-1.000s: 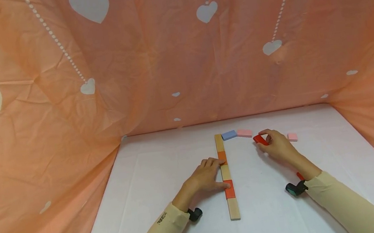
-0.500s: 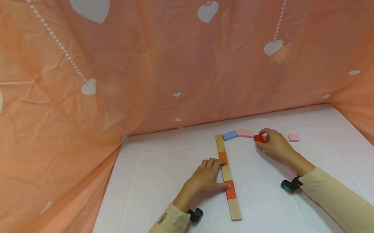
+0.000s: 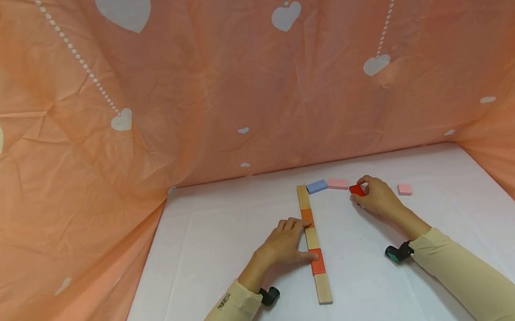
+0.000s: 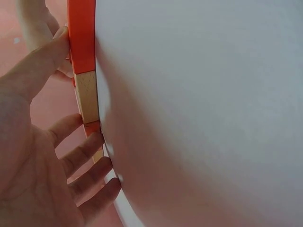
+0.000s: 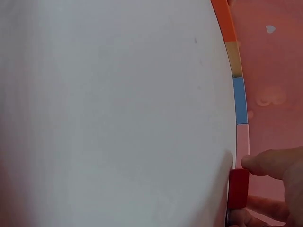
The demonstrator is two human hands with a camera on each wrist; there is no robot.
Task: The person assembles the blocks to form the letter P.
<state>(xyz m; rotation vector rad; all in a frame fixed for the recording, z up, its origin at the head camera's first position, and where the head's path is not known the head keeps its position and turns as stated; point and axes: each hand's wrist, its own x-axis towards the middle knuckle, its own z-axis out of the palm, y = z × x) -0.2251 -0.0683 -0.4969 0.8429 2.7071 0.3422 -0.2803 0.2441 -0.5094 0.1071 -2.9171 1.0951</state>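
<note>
In the head view my right hand (image 3: 380, 201) pinches a red block (image 3: 357, 191) between thumb and fingers, just right of a pink block (image 3: 337, 184). That pink block follows a blue block (image 3: 317, 186). My left hand (image 3: 282, 243) rests its fingertips and thumb along a straight column of flat blocks, touching an orange block (image 3: 307, 216) and a red-orange block (image 3: 317, 266). Plain wooden blocks (image 3: 323, 288) alternate with these. The right wrist view has the held red block (image 5: 238, 188) at the pink block's end (image 5: 242, 142).
A small pink block (image 3: 404, 189) lies right of my right hand. The white tabletop (image 3: 204, 276) is backed by an orange curtain (image 3: 210, 96) with white hearts. Dark wrist cameras sit on both sleeves.
My right hand has shifted slightly, turning the red block toward the end of the pink one. A red piece seen earlier by the right wrist is now hidden. The left hand stays put.
</note>
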